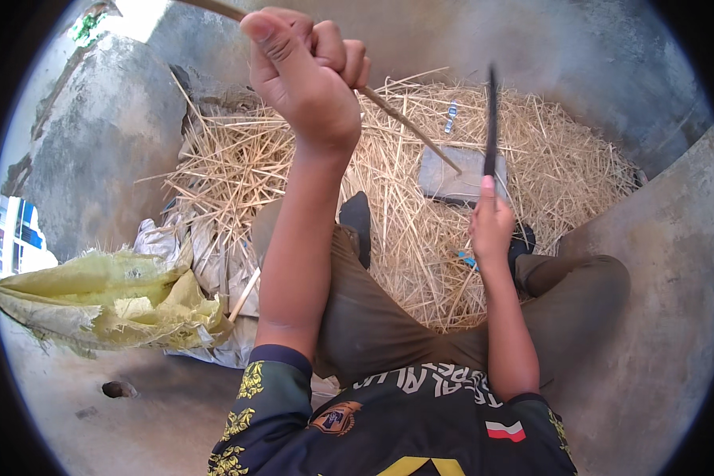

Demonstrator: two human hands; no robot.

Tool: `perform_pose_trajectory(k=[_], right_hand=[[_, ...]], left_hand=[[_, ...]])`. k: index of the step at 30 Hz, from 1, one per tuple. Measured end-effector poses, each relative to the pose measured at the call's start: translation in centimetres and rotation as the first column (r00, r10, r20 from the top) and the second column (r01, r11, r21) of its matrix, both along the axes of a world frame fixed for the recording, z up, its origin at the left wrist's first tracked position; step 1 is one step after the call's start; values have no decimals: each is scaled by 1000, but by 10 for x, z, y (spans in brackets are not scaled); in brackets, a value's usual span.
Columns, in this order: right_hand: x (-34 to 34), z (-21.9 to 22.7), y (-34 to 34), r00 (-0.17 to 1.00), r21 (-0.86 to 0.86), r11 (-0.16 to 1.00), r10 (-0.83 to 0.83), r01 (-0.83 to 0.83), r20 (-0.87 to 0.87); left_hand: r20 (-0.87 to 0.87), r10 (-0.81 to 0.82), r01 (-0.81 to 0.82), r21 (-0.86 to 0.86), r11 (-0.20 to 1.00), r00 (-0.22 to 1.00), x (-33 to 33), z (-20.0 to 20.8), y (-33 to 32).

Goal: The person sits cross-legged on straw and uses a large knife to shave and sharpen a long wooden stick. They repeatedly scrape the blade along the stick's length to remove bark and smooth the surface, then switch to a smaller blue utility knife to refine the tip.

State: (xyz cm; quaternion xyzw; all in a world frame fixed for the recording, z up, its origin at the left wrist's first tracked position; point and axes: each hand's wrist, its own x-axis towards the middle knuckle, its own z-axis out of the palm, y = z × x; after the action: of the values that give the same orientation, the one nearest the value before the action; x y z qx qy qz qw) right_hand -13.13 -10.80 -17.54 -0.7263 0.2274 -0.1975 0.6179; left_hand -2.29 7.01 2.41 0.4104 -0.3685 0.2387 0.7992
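Note:
Raised at the upper middle, my left hand (pixel 313 75) is closed around a long thin wooden stick (pixel 408 123). The stick slants down to the right, and its lower end meets the top of a flat grey block (pixel 444 166); its other end runs out past the upper edge. My right hand (pixel 492 230) grips a knife (pixel 493 119) with a long dark blade pointing away from me, upright beside the block's right side. The blade is apart from the stick. The knife's handle is mostly hidden in my fist.
Pale strips and shavings (pixel 547 151) are heaped around the block and between my legs. A torn yellow sack (pixel 111 297) lies at the left. Concrete walls (pixel 95 119) stand around, with a slab (pixel 650 214) at the right. A small blue-and-white packet (pixel 451 117) lies on the shavings.

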Motion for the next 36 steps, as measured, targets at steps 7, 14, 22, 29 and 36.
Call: perform_pose_trajectory(k=[7, 14, 22, 29, 36], right_hand=[[9, -80, -3, 993, -101, 995, 7, -18, -115], [-9, 18, 3, 987, -221, 972, -49, 83, 155], [6, -58, -16, 880, -263, 965, -113, -13, -462], [2, -24, -9, 827, -201, 980, 113, 0, 550], [19, -127, -32, 903, -306, 952, -137, 7, -407]], left_hand=[[-9, 1, -1, -1, 1000, 1000, -2, 0, -16], [-36, 103, -105, -36, 994, 994, -2, -1, -18], [-66, 74, -78, -65, 995, 995, 2, -6, -22], [-28, 105, -107, -47, 993, 994, -6, -5, -31], [-38, 120, -122, -55, 991, 992, -8, -2, -32]])
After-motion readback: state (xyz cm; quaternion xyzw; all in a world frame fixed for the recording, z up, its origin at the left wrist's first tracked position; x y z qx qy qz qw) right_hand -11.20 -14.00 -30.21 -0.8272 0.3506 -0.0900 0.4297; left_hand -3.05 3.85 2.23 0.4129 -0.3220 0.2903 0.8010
